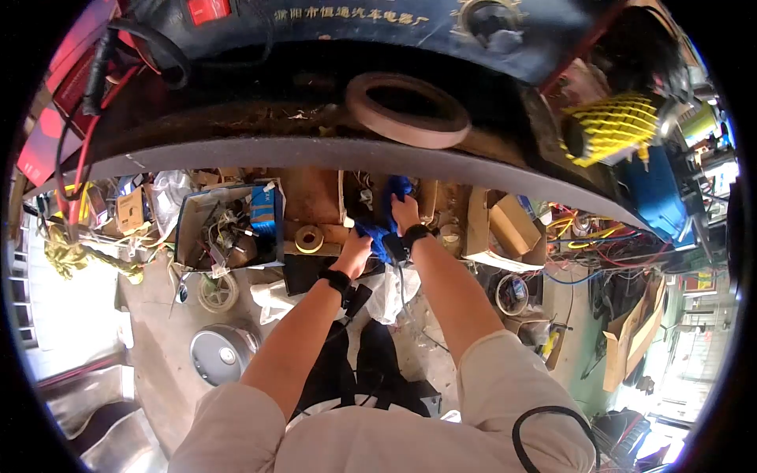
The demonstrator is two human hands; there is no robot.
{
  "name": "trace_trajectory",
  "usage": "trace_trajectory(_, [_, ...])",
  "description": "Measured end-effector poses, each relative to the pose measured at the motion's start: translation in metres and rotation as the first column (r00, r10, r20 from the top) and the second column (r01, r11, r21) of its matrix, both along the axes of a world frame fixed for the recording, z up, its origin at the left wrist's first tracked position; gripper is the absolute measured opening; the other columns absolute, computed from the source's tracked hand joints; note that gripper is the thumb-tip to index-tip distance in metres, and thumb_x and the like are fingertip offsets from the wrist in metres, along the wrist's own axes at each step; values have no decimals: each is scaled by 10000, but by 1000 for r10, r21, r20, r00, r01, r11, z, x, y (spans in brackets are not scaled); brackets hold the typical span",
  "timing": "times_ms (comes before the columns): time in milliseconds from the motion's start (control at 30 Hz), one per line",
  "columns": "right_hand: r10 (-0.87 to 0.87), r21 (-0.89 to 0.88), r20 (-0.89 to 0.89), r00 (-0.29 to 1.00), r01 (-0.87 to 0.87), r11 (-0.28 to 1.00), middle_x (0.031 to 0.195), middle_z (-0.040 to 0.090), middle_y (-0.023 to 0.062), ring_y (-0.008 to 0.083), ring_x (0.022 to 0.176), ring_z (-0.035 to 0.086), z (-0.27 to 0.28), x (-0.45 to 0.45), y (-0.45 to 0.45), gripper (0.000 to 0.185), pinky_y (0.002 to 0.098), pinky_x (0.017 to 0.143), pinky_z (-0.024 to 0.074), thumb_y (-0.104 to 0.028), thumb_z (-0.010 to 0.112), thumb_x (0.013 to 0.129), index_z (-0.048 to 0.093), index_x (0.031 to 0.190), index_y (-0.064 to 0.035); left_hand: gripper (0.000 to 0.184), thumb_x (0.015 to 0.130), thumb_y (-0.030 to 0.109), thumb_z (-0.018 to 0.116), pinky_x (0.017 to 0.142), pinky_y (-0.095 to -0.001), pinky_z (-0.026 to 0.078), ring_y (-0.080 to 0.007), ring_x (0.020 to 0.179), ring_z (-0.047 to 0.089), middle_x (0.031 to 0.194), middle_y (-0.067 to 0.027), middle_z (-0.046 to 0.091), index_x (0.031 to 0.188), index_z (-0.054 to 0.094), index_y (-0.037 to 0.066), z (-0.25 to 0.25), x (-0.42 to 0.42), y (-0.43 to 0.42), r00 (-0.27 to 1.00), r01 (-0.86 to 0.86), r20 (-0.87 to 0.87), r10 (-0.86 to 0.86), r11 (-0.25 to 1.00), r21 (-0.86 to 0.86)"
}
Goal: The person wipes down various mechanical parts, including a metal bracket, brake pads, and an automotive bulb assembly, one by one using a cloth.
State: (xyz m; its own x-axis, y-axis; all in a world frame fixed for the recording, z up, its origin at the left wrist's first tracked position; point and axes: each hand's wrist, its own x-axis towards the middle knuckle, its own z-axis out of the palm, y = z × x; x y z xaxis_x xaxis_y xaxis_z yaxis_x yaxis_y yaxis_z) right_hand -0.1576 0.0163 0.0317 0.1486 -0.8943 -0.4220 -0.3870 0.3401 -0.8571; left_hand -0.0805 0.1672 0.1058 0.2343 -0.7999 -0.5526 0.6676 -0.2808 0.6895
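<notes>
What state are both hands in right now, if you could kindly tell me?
Left hand: closed, holding bunched blue cloth.
Right hand: closed, also on blue cloth; whether it is one piece cannot be told.

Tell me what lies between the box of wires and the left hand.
In the head view, a tape-like roll sits between the box of wires and the left hand.

Vivid blue, this cloth I'm gripping! My wristbands, black; my sleeves, off-white; my trousers, black again! Now a pinkish-brown ring, gold lettering on a dark panel, and bright yellow netting in a criss-cross diamond pattern!
</notes>
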Motion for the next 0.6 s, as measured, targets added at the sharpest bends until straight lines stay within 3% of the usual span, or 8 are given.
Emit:
trace_trajectory(67, [109, -102, -135, 985, -124, 987, 758, 605, 61, 195, 671, 489, -28, 9, -19, 257, 364, 645, 423, -253, 594, 890, 610, 901, 4, 208, 888, 70, 497, 819, -341, 438, -155, 899, 558, 1012, -10, 601, 1092, 530, 96, -6, 6, -5, 999, -31, 7, 31, 999, -21])
trace_trajectory(133, [162, -321, -236, 958, -235, 917, 801, 659, 116, 258, 721, 588, -54, 16, -24, 323, 371, 665, 444, -296, 605, 869, 646, 927, 19, 218, 889, 77, 516, 837, -341, 435, -144, 917, 556, 1017, -1, 601, 1105, 530, 105, -5, 11, -7, 999, -30, -17, 30, 1000, 6])
trace_trajectory(167, [197, -341, -344, 918, -318, 885, 843, 669, 136, 275, 769, 611, -54, 14, -23, 338, 368, 687, 450, -305, 603, 867, 648, 948, 20, 220, 887, 73, 520, 837, -341, 436, -141, 919, 555, 1017, 0, 600, 1105, 530, 105, -7, 13, -7, 999, -30, -15, 30, 1000, -8])
trace_trajectory(233, [183, -489, -543, 820, -485, 725, 998, 659, 196, 322, 949, 625, -43, 8, -19, 335, 347, 769, 462, -309, 587, 872, 661, 993, -6, 230, 886, 75, 538, 830, -341, 444, -133, 932, 553, 1023, 2, 598, 1113, 523, 110, 4, 16, -7, 1000, -20, 7, 20, 999, 48])
trace_trajectory(333, [123, -541, -616, 778, -531, 652, 1040, 644, 168, 299, 969, 616, -36, 0, -20, 331, 353, 805, 461, -298, 554, 897, 624, 1054, -15, 234, 891, 93, 548, 841, -344, 447, -141, 953, 557, 1054, 3, 591, 1122, 515, 113, -3, 21, -2, 999, 40, 20, -41, 998, 44])
trace_trajectory(433, [68, -507, -428, 901, -302, 807, 1082, 628, 139, 276, 989, 606, -31, -15, -15, 332, 359, 840, 460, -286, 521, 922, 587, 1114, -24, 245, 891, 93, 560, 857, -335, 448, -152, 964, 570, 1079, -9, 584, 1131, 506, 90, 8, 17, 5, 1000, -11, 8, 11, 1000, -12])
trace_trajectory(533, [-19, -251, 53, 998, 32, 968, 1124, 613, 111, 253, 1009, 597, -11, -38, 3, 338, 365, 875, 459, -275, 488, 947, 550, 1175, -34, 261, 890, 70, 563, 864, -318, 452, -145, 962, 570, 1081, -13, 582, 1145, 504, 73, 21, 12, 12, 999, -8, -48, 1, 990, -139])
trace_trajectory(600, [-33, -86, 318, 948, 64, 994, 1153, 603, 92, 238, 1023, 591, 19, -64, 20, 345, 369, 899, 458, -267, 467, 963, 525, 1215, -40, 277, 889, 51, 563, 869, -302, 455, -134, 971, 564, 1087, -13, 579, 1159, 504, 65, 28, 9, 23, 996, 21, -78, -42, 968, -250])
